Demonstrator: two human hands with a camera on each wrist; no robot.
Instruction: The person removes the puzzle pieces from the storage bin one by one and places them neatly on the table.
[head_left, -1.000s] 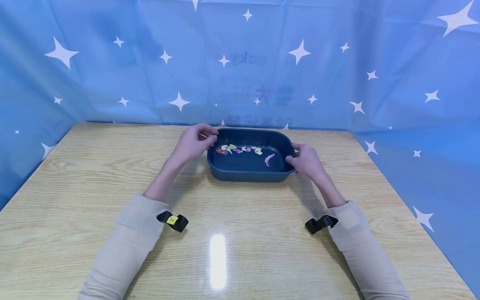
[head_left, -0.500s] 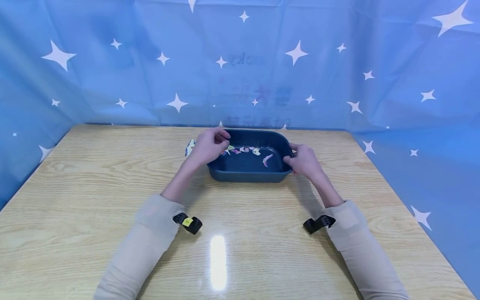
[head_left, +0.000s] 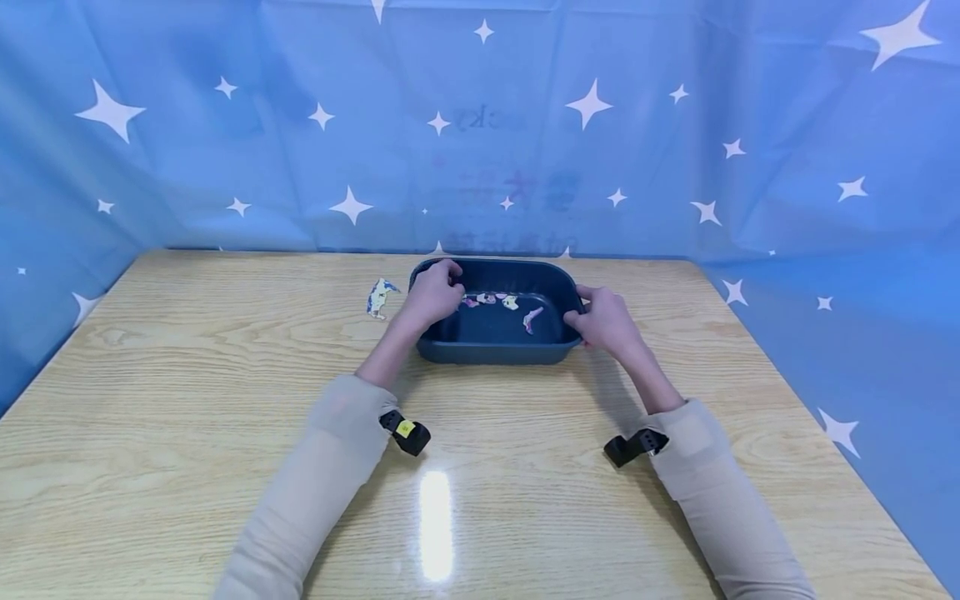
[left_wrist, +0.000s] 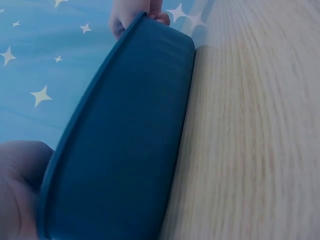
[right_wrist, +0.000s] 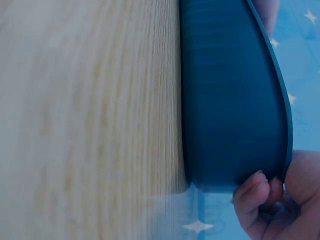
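Note:
A dark blue oval plastic tub stands on the table, with several small colourful flat cut-out pieces on its floor. My left hand reaches over the tub's left end, its fingers bent above the inside. What lies under those fingers is hidden, including the leftmost pieces. At the opposite end, my right hand grips the rim, thumb inside; in the right wrist view its fingers curl against the outer wall. One blue, white and yellow cut-out piece lies on the table left of the tub.
The light wood table extends around the tub, which stands near the far edge. Behind it hangs a blue cloth with white stars. Each forearm carries a small black wrist camera.
My left hand has moved right, from the tub's left rim to over its inside. The cut-out piece on the table has come into view. My right hand keeps its grip.

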